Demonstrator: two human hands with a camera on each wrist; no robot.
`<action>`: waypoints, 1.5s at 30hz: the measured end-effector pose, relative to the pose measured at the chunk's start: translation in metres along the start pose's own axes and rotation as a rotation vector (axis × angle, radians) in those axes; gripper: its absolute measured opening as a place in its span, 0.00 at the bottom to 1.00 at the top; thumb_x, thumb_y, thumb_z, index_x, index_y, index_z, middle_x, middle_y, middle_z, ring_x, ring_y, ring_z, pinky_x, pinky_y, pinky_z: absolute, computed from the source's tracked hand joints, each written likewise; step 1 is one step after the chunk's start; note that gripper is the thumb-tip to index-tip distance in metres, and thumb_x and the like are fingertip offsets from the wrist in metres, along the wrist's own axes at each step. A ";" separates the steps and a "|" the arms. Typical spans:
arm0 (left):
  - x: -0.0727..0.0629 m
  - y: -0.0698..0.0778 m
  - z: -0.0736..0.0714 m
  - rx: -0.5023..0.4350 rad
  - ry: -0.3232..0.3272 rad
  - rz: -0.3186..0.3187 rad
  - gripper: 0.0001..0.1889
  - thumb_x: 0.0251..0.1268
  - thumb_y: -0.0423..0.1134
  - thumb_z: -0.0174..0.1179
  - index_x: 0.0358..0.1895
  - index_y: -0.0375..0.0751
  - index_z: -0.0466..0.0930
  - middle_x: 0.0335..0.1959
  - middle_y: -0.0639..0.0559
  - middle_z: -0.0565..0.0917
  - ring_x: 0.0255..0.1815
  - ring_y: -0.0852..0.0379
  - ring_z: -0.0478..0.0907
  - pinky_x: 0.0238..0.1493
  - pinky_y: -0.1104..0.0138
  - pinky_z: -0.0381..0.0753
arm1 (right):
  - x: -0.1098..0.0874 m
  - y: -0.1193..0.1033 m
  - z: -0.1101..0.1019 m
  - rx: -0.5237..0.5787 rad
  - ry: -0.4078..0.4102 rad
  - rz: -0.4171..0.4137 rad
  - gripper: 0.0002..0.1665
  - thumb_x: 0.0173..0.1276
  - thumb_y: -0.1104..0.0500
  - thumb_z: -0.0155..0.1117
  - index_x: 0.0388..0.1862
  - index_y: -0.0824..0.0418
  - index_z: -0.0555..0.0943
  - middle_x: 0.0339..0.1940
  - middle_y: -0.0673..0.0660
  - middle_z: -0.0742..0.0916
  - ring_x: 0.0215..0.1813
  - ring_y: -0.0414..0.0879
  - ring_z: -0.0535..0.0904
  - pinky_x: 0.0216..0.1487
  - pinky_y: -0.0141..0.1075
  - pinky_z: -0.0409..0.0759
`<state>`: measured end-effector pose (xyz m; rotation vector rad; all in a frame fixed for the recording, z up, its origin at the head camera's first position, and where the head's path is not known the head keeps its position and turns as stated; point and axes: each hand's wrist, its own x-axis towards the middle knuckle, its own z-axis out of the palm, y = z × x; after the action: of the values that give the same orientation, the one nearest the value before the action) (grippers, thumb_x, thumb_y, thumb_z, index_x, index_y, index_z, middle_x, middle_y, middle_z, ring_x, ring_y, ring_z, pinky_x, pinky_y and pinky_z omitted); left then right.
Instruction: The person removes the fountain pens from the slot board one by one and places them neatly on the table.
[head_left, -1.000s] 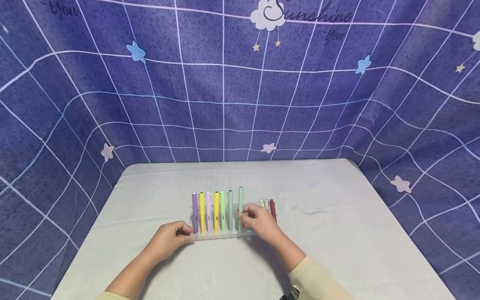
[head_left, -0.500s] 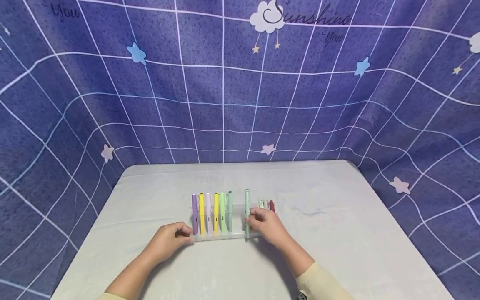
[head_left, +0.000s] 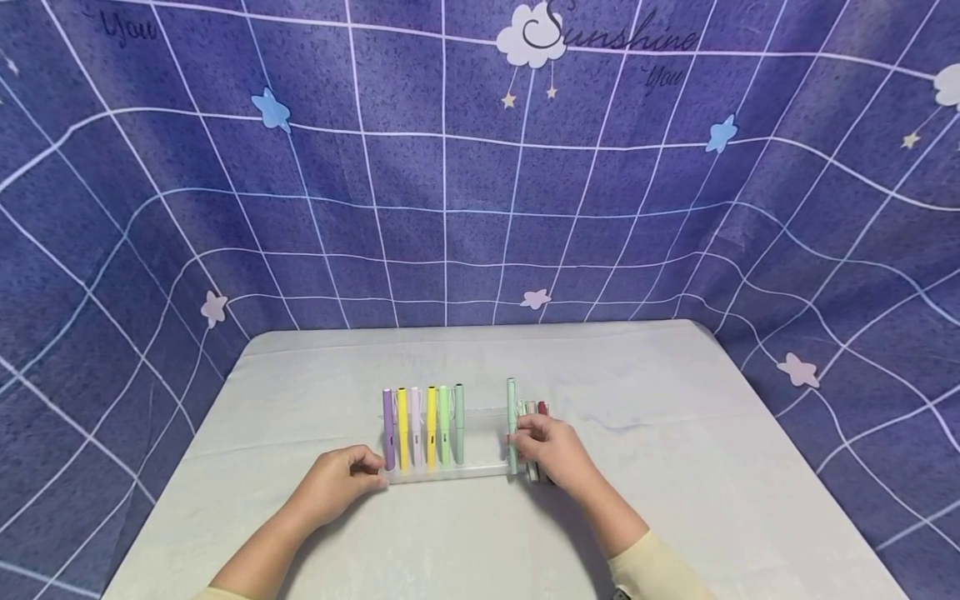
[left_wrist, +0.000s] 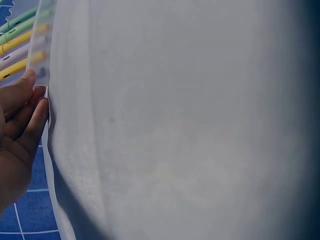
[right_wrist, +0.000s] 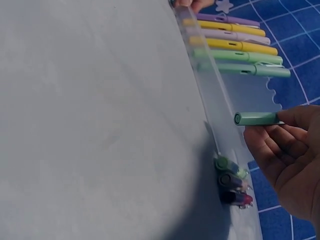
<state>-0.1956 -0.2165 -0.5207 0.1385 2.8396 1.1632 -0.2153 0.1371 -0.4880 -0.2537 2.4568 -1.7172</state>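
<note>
A clear pen rack [head_left: 483,472] stands on the white table, with several capped pens leaning in its left part: purple [head_left: 388,427], two yellow, lilac [head_left: 417,425], light green [head_left: 445,427] and grey-green [head_left: 460,421]. My left hand [head_left: 341,479] pinches the rack's left front corner, thumb on top in the left wrist view. Between thumb and fingertips, my right hand [head_left: 555,450] holds a sage-green pen [head_left: 512,404] upright near the rack's right end. Seen from the right wrist, that pen's end [right_wrist: 252,118] points at the camera, apart from the pens in the rack.
Beside the rack's right end are a green pen [right_wrist: 227,164], a pale pinkish pen [right_wrist: 231,180] and a dark red pen [right_wrist: 239,198], partly behind my right hand in the head view. A purple gridded cloth [head_left: 480,225] surrounds the table [head_left: 337,358].
My right hand has carried the sage-green pen rightward along the rack, away from the other racked pens. My left hand has stayed at the left corner.
</note>
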 end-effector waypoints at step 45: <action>-0.001 0.000 -0.002 0.018 -0.006 0.011 0.08 0.52 0.41 0.74 0.33 0.56 0.83 0.32 0.65 0.85 0.37 0.66 0.80 0.45 0.68 0.81 | -0.002 0.039 -0.041 -0.219 0.133 0.289 0.12 0.63 0.61 0.65 0.43 0.68 0.79 0.27 0.57 0.85 0.24 0.46 0.82 0.24 0.38 0.83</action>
<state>-0.1951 -0.2176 -0.5194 0.1588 2.8482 1.1369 -0.2243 0.1880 -0.5109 0.1944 2.6199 -1.3918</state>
